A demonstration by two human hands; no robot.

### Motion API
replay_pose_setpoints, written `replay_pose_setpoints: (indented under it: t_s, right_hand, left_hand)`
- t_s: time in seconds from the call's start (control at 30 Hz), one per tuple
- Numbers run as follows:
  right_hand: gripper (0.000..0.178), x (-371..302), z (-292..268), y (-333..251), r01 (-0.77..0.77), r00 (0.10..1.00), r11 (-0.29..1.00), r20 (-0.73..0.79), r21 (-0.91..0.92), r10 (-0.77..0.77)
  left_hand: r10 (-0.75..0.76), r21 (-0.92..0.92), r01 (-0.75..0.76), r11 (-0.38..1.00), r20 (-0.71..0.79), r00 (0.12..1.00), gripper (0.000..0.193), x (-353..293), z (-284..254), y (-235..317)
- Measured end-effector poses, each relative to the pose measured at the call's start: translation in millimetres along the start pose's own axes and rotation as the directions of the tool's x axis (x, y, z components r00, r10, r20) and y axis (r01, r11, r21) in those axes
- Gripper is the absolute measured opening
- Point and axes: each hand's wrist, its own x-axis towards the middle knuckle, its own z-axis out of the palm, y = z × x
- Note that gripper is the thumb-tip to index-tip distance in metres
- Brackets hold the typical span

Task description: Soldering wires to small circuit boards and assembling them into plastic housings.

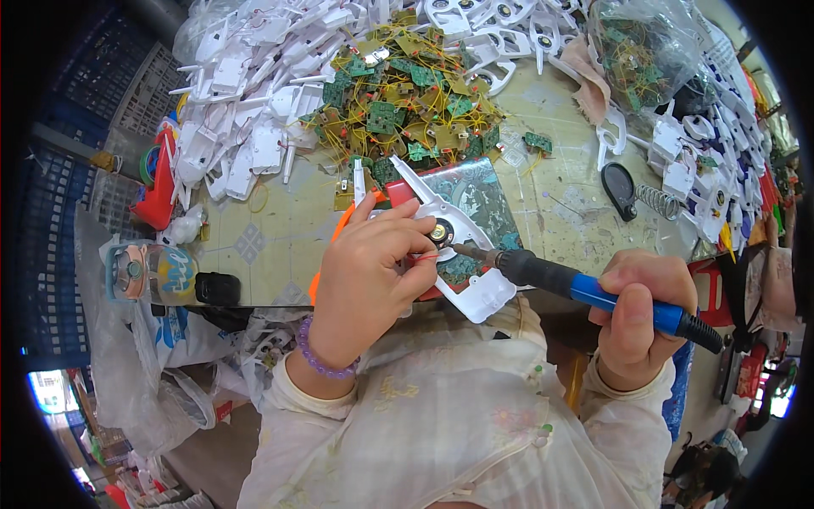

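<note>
My right hand is closed round the blue and black handle of a soldering iron. Its metal tip points left and reaches the edge of a small round speaker. The speaker sits in a white plastic housing, which lies tilted over a dark patterned board with a red edge. My left hand lies over the housing's left side, thumb and forefinger pinched on a thin red wire beside the speaker. Those fingers hide part of the housing. Whether the tip touches the wire I cannot tell.
Beyond the board rises a heap of green circuit boards with yellow wires. White plastic housings are piled at the back left. On the right stand a coiled metal stand and a black oval part. A clear jar stands at left.
</note>
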Motion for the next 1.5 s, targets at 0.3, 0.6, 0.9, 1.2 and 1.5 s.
replay_pose_setpoints:
  t_s: [0.3, 0.6, 0.9, 1.2, 1.5]
  right_hand:
    - [0.019, -10.6, -4.3, 16.4, 0.141, 0.99, 0.989, 0.002, 0.038, -0.142]
    - [0.036, -24.5, 3.8, 26.7, 0.06, 0.958, 0.996, -0.286, 0.069, -0.038]
    - [0.03, -41.8, 5.6, 58.9, 0.035, 0.849, 0.995, -0.527, 0.093, 0.019]
    - [0.039, -50.5, 54.8, 74.9, 0.207, 0.895, 0.954, -0.436, 0.218, -0.095]
    - [0.036, -60.3, 72.5, 79.3, 0.201, 0.975, 0.899, -0.166, 0.39, -0.146]
  left_hand:
    - [-0.003, -0.02, 0.003, 1.0, 0.003, 1.0, 0.008, 0.5, -0.5, -0.6]
    - [0.011, 0.002, -0.011, 1.0, 0.003, 1.0, 0.01, 0.1, -1.9, -2.2]
    - [0.011, -0.125, -0.024, 0.992, -0.104, 0.995, 0.019, -10.8, -7.1, -14.2]
    - [0.007, -0.129, -0.024, 0.991, -0.131, 0.991, 0.013, -19.0, -2.5, -17.7]
    - [-0.009, -0.125, -0.014, 0.992, -0.178, 0.984, 0.008, -18.6, 5.3, -3.8]
